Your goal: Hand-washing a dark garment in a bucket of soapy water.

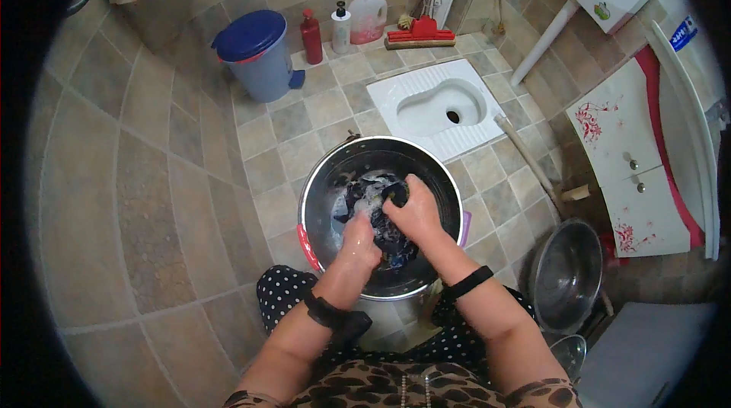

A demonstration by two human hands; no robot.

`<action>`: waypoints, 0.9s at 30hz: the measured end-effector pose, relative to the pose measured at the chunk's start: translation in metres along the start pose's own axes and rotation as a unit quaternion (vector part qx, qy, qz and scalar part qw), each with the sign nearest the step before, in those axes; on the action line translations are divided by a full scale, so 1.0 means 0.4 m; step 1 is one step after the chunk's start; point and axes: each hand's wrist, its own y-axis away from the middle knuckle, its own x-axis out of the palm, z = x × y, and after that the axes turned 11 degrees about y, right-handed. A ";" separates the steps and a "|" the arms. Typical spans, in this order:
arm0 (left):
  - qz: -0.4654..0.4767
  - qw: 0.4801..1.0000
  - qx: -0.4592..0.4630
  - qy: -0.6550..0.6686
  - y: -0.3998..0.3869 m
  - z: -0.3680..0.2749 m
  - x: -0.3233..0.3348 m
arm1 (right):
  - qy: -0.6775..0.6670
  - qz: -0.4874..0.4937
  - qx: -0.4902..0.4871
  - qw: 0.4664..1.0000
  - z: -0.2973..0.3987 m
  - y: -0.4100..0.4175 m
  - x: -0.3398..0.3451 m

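A large round dark basin [320, 202] with a pale metal rim stands on the tiled floor before me. Wet dark cloth [394, 245] lies in it with white suds and some water. My right hand [417, 211] grips a bunched piece of dark cloth [396, 194], fingers curled around it. My left hand [361, 242] is low in the basin beside it, at the sudsy cloth; its fingertips are partly hidden, and whether they grip cloth does not show clearly. Both forearms wear black bands.
Beyond the basin lies a white squat toilet [440, 108]. A blue pedal bin [260, 65], pump bottles [341, 28] and a red sponge mop [421, 36] stand along the wall. Right are a steel basin [568, 276], a pale hose [528, 159] and a white cabinet [622, 151].
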 end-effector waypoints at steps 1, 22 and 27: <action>0.002 1.000 0.013 -0.008 0.007 -0.002 0.003 | 0.012 -0.013 -0.005 1.000 -0.013 -0.003 -0.001; 0.230 0.948 -0.218 0.019 -0.068 -0.057 -0.081 | -0.039 0.031 -0.352 0.935 0.075 0.089 -0.063; 0.281 0.941 0.081 -0.168 0.042 -0.030 -0.102 | -0.051 0.085 -0.308 0.946 0.134 0.155 -0.059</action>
